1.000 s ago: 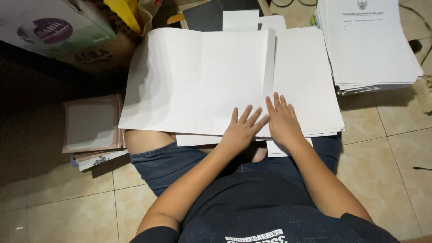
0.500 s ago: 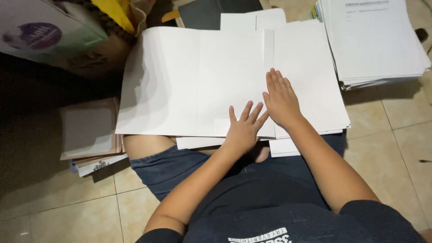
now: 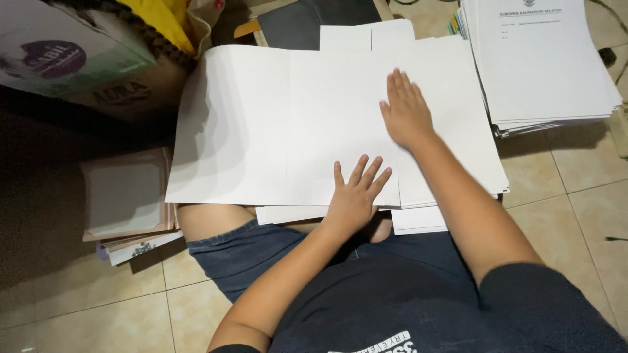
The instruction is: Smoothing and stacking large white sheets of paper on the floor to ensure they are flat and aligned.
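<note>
Your big white sheet (image 3: pixel 275 124) lies across your lap and the tiled floor (image 3: pixel 575 196), its long axis running left to right and its folded flap over the right part. Its near edge overhangs your knees; bare tile lies open to the right, while a cardboard box (image 3: pixel 98 72) crowds the far-left corner and a paper stack (image 3: pixel 543 65) sits just beside the right edge. Your right hand (image 3: pixel 407 110), fingers flat and spread, has slid farther up the flap than before; your left hand (image 3: pixel 355 193) presses open-fingered near the bottom edge.
</note>
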